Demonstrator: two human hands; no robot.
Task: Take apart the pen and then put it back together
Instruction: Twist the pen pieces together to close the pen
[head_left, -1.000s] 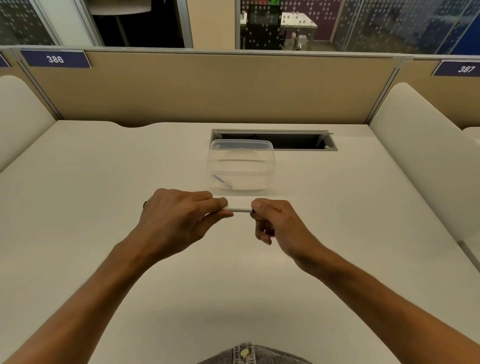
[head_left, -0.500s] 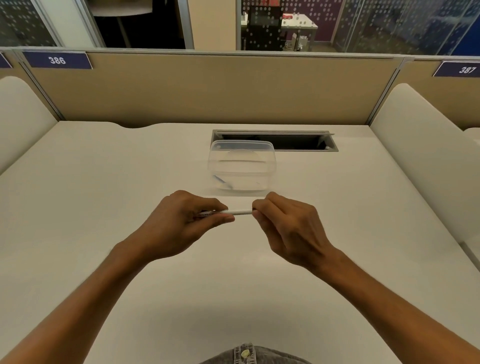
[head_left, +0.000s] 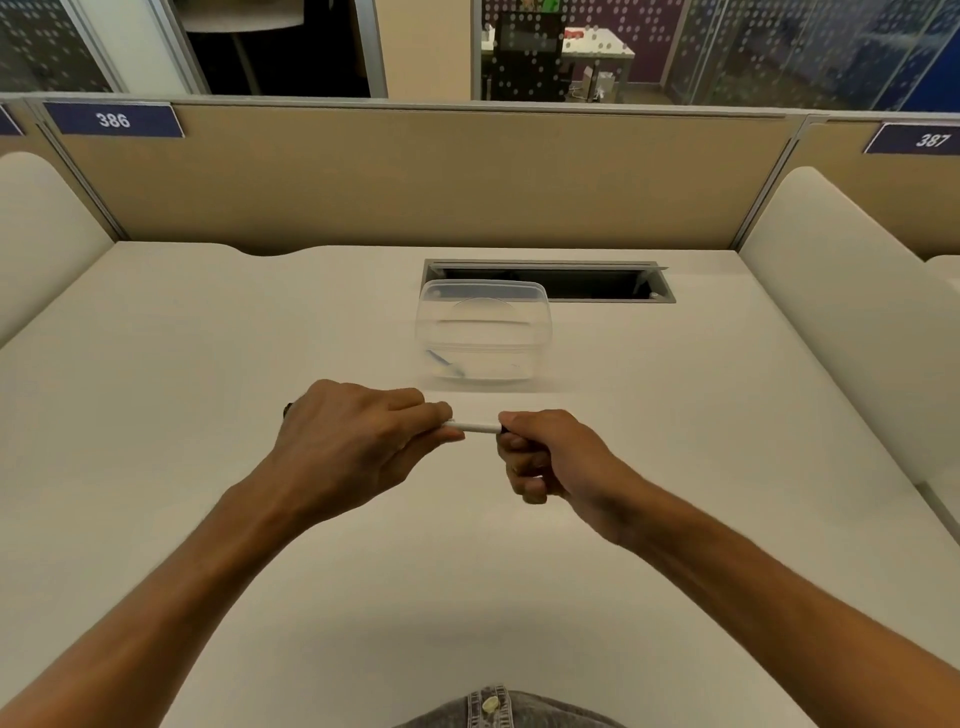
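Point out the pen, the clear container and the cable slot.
pen (head_left: 474, 427), head view: white barrel between the hands.
clear container (head_left: 483, 332), head view: front wall.
cable slot (head_left: 597, 283), head view: dark opening.

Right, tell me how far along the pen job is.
Done: nothing plainly; no loose parts lie on the desk. In hand: the left hand and right hand each grip an end of the white pen, which looks whole. Left: separating it, then reassembly. The clear container holds something bluish, unclear what.
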